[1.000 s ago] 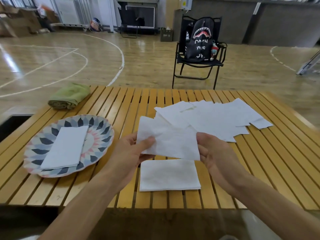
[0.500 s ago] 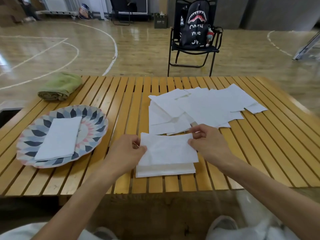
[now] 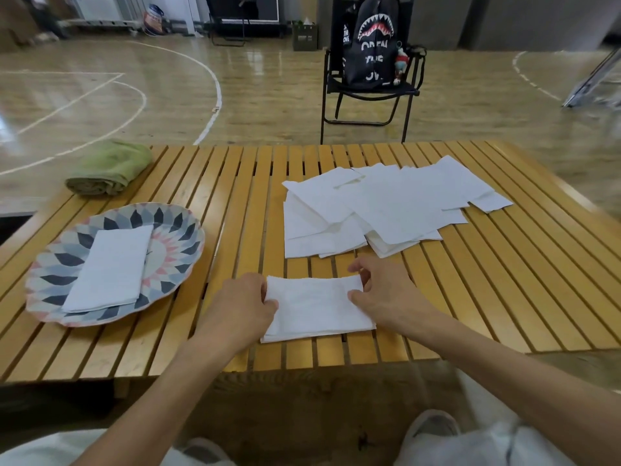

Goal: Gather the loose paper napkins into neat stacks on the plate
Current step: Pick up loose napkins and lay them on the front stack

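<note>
L hand (image 3: 240,306) & R hand (image 3: 379,290) pinching opp. ends of small napkin stack (image 3: 317,311) on surface betw. them. Plate (image 3: 174,227) well left of L hand. Risk: thin sheets fanning/slipping if lifted unevenly; loose pile (image 3: 379,206) just beyond R hand.

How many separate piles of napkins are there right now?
3. One folded stack lies on the patterned plate. One small stack sits at the table's near edge between both hands. One loose, overlapping heap lies behind it; sheets within can't be counted.
</note>
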Action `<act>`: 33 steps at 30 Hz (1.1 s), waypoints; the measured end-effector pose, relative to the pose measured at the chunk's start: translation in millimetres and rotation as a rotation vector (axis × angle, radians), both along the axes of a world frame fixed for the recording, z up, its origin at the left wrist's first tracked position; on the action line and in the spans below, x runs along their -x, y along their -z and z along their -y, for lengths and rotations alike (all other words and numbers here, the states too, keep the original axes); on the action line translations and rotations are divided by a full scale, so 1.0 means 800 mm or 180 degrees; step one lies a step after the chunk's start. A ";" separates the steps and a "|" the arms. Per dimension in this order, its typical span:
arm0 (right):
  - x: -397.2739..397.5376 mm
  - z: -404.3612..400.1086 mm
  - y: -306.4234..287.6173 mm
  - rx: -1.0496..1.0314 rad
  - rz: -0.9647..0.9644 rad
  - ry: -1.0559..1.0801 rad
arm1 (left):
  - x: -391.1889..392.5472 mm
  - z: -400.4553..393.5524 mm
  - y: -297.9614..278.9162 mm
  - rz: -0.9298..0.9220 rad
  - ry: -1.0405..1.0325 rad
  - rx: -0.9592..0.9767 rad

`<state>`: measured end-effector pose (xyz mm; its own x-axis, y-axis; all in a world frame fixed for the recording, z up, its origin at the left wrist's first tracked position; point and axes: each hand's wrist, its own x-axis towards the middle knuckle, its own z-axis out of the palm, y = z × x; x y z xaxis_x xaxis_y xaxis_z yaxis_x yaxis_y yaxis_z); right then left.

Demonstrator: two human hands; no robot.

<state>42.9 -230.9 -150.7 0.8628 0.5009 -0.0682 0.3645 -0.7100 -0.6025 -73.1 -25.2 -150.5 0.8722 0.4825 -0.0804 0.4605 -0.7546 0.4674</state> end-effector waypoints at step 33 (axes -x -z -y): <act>-0.219 0.039 0.014 0.0238 0.0658 0.0902 | -0.018 0.024 0.002 0.0129 0.1550 -0.0682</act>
